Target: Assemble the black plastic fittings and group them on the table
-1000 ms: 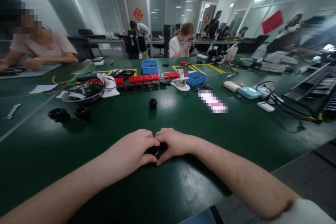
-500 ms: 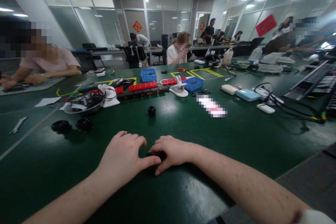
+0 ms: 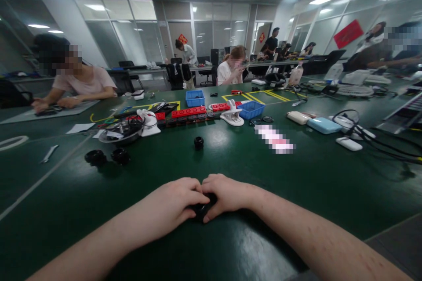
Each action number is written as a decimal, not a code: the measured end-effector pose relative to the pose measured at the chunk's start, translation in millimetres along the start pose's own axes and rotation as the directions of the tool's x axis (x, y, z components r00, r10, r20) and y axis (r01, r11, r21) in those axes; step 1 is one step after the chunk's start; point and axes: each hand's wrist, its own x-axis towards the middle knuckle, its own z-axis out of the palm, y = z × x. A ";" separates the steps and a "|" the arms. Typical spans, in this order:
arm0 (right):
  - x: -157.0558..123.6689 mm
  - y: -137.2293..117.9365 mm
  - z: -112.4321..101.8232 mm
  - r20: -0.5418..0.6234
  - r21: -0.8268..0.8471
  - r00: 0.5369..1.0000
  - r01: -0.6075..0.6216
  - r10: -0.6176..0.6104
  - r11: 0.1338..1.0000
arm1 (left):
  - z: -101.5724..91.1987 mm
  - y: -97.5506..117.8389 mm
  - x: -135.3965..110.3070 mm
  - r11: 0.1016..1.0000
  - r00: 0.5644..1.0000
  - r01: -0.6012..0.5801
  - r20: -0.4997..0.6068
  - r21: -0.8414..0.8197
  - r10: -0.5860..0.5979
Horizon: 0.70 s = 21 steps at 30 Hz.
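Observation:
Both of my hands meet low in the middle of the view, around a glossy black rounded part [image 3: 202, 209] close to the green table [image 3: 263, 162]. My left hand [image 3: 178, 199] has its fingers closed on the part's near left side. From the right, my right hand [image 3: 224, 195] grips it between thumb and fingers. Most of the part is hidden by the fingers, so its exact kind cannot be made out. A small black round piece [image 3: 198, 142] stands beyond my hands. Two larger black round pieces [image 3: 95, 157] sit close together to the left.
A metal bowl [image 3: 121, 137] of dark parts and a row of red blocks [image 3: 188, 111] lie across the table, near blue bins [image 3: 195, 98] and a white clip stand [image 3: 232, 116]. A wrench [image 3: 50, 153] is at left, cables and a light-blue case [image 3: 324, 125] at right. Several people sit beyond.
My left hand has closed in from the left, its fingers now on the black part beside my right hand. The camera view has turned slightly left and up.

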 end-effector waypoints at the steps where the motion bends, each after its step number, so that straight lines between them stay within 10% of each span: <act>1: 0.0 0.2 0.5 -0.002 0.001 1.000 0.002 -0.002 1.000 | 0.4 1.7 0.6 1.000 1.000 0.014 -0.005 0.024 -0.014; 21: 1.1 -1.2 2.9 -0.021 0.043 1.000 0.006 -0.005 0.999 | 16.3 5.1 17.2 0.923 0.952 0.195 -0.289 0.331 -0.097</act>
